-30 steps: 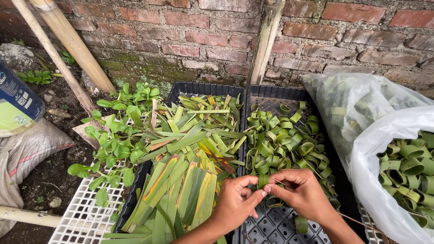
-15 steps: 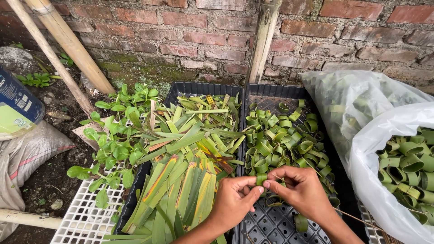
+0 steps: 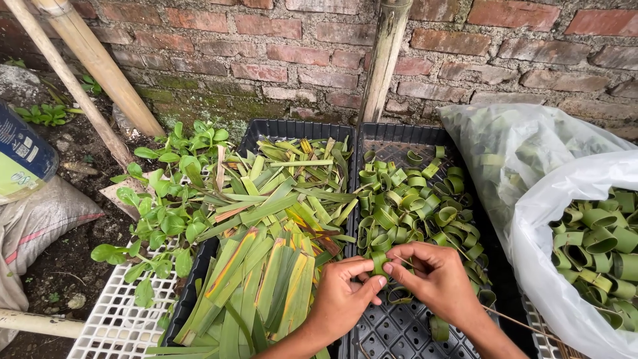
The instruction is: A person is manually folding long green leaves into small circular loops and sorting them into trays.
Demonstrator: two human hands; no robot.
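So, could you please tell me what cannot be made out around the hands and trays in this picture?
- Head view: the leaf strip is mostly hidden by the left hand and right hand; its grip cannot be judged.
- Right tray: the bottom edge cuts off its front.
- Left tray: long leaves cover its floor.
- Plastic bag: the cloudy film blurs what lies behind it; the right edge cuts off its rings.

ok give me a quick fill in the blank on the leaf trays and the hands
1. Both hands, left hand and right hand, pinch one leaf ring over the ____ black tray.
2. The flat leaf strips lie in the ____ black tray.
3. More leaf rings fill a clear plastic ____.

Missing words: right; left; bag
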